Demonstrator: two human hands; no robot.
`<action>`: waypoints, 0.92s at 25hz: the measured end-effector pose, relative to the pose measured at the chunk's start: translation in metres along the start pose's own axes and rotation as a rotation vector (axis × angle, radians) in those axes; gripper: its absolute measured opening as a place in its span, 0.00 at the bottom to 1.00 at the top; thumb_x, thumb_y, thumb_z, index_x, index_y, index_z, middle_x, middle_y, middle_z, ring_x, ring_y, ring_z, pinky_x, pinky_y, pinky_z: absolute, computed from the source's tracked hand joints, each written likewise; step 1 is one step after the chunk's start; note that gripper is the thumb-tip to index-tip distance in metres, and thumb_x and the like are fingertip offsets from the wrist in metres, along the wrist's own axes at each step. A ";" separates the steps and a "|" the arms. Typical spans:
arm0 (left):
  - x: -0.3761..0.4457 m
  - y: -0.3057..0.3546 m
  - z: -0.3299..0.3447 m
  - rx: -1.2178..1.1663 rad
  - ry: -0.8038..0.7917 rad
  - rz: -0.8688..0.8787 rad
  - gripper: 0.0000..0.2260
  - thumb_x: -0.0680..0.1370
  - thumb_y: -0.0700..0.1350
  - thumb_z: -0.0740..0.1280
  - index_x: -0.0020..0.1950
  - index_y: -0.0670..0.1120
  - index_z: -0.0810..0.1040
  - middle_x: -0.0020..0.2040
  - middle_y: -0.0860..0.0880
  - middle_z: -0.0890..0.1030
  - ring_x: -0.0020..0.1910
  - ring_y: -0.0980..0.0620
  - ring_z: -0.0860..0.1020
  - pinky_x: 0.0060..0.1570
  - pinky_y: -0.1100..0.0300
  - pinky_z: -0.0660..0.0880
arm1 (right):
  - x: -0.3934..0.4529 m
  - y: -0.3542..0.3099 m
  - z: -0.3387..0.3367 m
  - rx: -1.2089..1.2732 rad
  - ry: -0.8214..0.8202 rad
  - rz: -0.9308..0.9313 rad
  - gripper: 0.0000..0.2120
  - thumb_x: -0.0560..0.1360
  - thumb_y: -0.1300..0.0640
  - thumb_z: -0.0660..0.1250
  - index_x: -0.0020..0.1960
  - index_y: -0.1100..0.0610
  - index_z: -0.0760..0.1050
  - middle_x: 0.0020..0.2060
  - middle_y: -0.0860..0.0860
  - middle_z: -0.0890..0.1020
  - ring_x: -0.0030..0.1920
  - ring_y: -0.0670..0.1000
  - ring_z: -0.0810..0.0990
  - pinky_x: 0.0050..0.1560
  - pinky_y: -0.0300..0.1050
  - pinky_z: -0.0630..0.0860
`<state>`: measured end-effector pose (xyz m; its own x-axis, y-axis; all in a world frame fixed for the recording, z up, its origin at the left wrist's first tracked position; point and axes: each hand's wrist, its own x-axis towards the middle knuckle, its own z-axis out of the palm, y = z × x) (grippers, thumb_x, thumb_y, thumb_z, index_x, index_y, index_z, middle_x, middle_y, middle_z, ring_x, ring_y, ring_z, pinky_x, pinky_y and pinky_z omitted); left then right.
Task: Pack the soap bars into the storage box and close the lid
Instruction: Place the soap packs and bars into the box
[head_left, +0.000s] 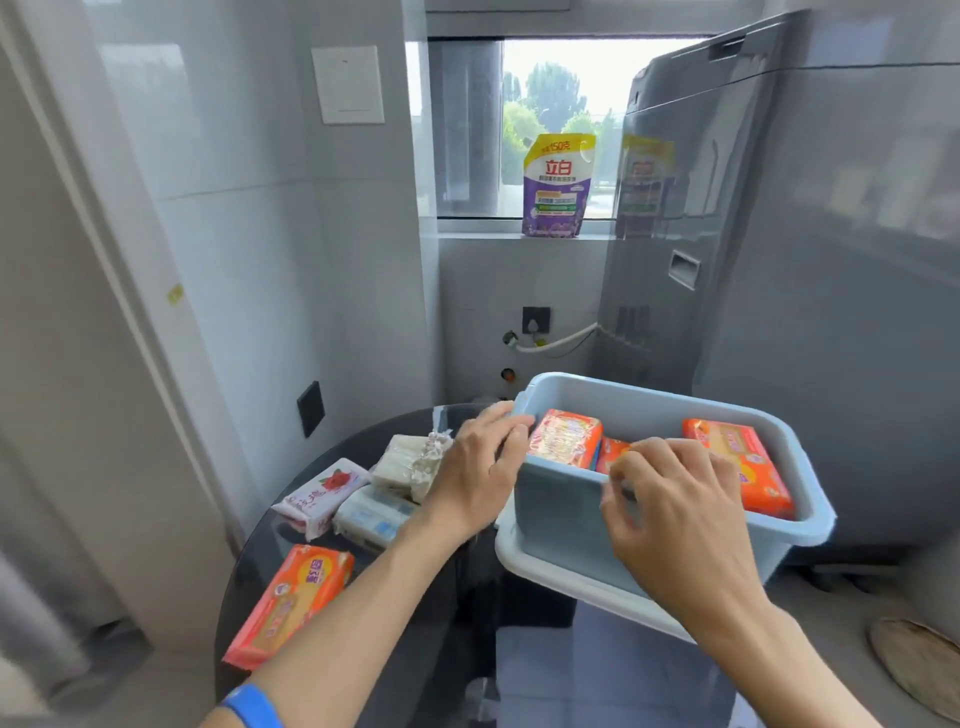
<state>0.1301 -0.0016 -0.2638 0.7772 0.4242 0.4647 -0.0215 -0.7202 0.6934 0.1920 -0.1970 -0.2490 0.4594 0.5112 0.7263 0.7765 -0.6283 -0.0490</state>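
A light blue storage box (561, 514) stands on its lid (524, 558) at the right of a dark round table (431, 623). Orange-wrapped soap bars lie inside: one at the left (563, 439), one at the right (748, 467), and a third (613, 453) under my fingers. My left hand (478, 467) grips the box's left rim. My right hand (670, 509) reaches over the near wall, fingertips on the middle soap bar. On the table lie an orange soap bar (291, 605), a pink one (322, 496), a pale blue one (374, 517) and a clear-wrapped white one (410, 462).
A grey washing machine (779, 260) stands behind and right of the box. A purple detergent pouch (558, 187) sits on the window sill. Tiled walls close in at the left, with a black socket (310, 409) near the table. A round mat (919, 665) lies on the floor at right.
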 end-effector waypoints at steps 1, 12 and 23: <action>-0.014 -0.013 -0.008 0.017 0.020 0.002 0.16 0.81 0.48 0.59 0.66 0.51 0.78 0.67 0.52 0.77 0.66 0.54 0.72 0.63 0.59 0.67 | -0.002 -0.014 0.006 0.046 0.034 -0.102 0.05 0.72 0.56 0.67 0.39 0.56 0.78 0.42 0.51 0.82 0.48 0.60 0.77 0.53 0.56 0.70; -0.072 -0.159 -0.117 0.628 -0.207 -0.607 0.30 0.70 0.54 0.68 0.72 0.52 0.70 0.68 0.48 0.71 0.67 0.43 0.65 0.64 0.50 0.68 | -0.029 -0.169 0.070 0.340 -0.757 -0.531 0.19 0.74 0.51 0.61 0.65 0.51 0.70 0.57 0.50 0.77 0.54 0.57 0.75 0.52 0.54 0.73; -0.069 -0.179 -0.129 0.465 -0.119 -0.675 0.25 0.63 0.59 0.76 0.54 0.55 0.69 0.53 0.49 0.73 0.56 0.43 0.73 0.49 0.53 0.72 | -0.053 -0.261 0.100 0.270 -0.806 -0.255 0.17 0.76 0.46 0.61 0.61 0.52 0.68 0.64 0.54 0.67 0.55 0.61 0.70 0.45 0.54 0.65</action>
<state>-0.0004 0.1690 -0.3493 0.5916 0.8047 -0.0492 0.7157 -0.4960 0.4917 0.0082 -0.0012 -0.3430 0.3434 0.9384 0.0381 0.9252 -0.3310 -0.1856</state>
